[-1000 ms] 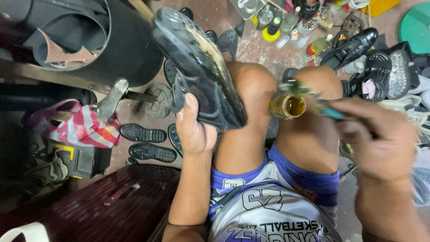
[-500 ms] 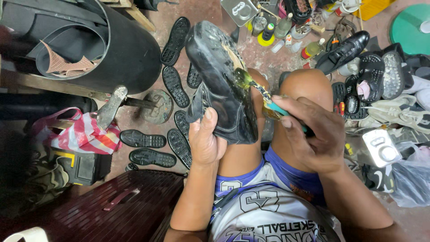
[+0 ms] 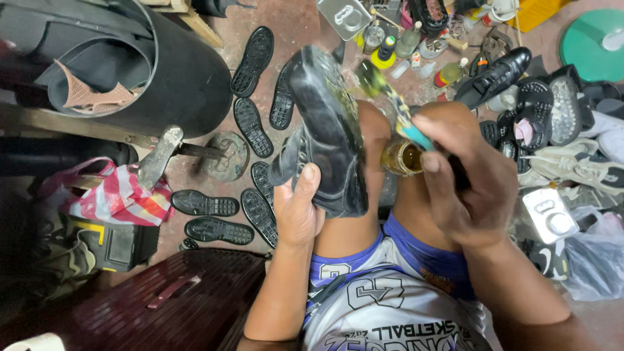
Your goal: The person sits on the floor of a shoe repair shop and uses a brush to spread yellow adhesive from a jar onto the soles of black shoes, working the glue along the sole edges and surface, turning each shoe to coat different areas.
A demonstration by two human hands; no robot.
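While our left hand (image 3: 296,211) grips the upturned black shoe (image 3: 325,140) lengthwise, our right hand (image 3: 465,179), closed on a brush (image 3: 390,104), sits just beside its sole.

Black shoe (image 3: 328,140) sole-up, tilted over knee; glue-smeared brush (image 3: 390,104) touching sole; amber jar (image 3: 403,158) between knees.
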